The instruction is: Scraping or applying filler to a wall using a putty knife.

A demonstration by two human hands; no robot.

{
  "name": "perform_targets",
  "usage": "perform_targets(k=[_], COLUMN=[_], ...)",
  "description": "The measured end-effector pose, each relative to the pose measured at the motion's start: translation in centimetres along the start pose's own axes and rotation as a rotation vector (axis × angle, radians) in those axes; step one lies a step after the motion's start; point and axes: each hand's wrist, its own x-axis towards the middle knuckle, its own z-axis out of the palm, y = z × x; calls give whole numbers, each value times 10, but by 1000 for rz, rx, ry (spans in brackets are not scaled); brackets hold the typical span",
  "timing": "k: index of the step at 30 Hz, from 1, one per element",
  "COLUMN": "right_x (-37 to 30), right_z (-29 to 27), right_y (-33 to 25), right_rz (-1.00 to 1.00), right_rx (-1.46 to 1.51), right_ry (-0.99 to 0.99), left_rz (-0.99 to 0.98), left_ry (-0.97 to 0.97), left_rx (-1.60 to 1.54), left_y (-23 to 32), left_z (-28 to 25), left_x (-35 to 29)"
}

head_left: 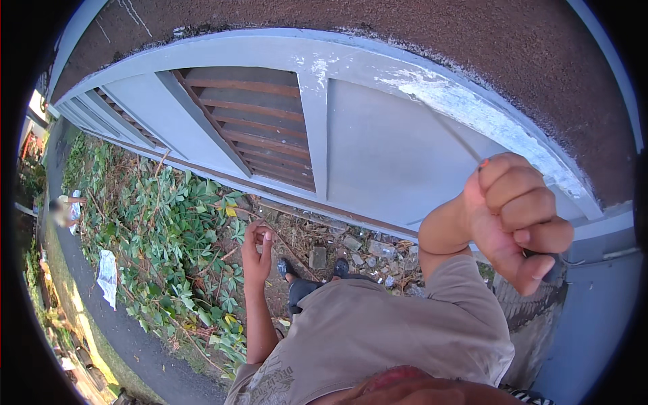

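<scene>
Right hand (516, 219) is raised close to the camera, fingers (523, 192) curled into a tight fist, clamped on a small dark object (552, 264) that pokes out just under the lowest finger and the thumb. Can't tell what that object is (only a dark tip shows). Wrist is bent, forearm runs down to the tan t-shirt (378, 331).

Left hand (257, 251) hangs lower, out in front of the body, fingers loosely bent and close together, thumb near the fingertips. Whether it pinches anything I cannot tell, too small.

Behind the right fingers: a grey painted wall panel (398, 155) with a scuffed white patch, and to the left of them a slatted brown vent (260, 128) set in the grey frame. Above that, the rough dark-brown wall (378, 23).

Below and just right of the left fingers: dark shoes (287, 268) on bare soil with stone rubble (351, 246). To the left of the left fingers, a bed of green leafy plants (169, 236), then a paved path (128, 331) with a white scrap (106, 275) lying at its edge. Another person (64, 210) is far off at the left rim, well apart from both hands.
</scene>
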Motion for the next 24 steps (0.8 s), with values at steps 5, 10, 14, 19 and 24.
perform_targets(k=[5,10,14,19,24], right_x=[-12,-67,-160,-179,-192], right_z=[-1,1,1,-25,-81], right_y=[12,-33,18,0,-54], right_rz=[-40,100,854,708,808], right_rx=[97,366,123,-190,-132], right_ry=[45,-106,-444,-376,65], left_rz=[18,25,53,130,286], left_ry=[4,-49,-96,-120,88], left_rx=[-11,2,21,-11,-150], left_y=[6,1,13,20,23], left_z=[1,11,29,37,36], left_x=[2,9,20,43,62])
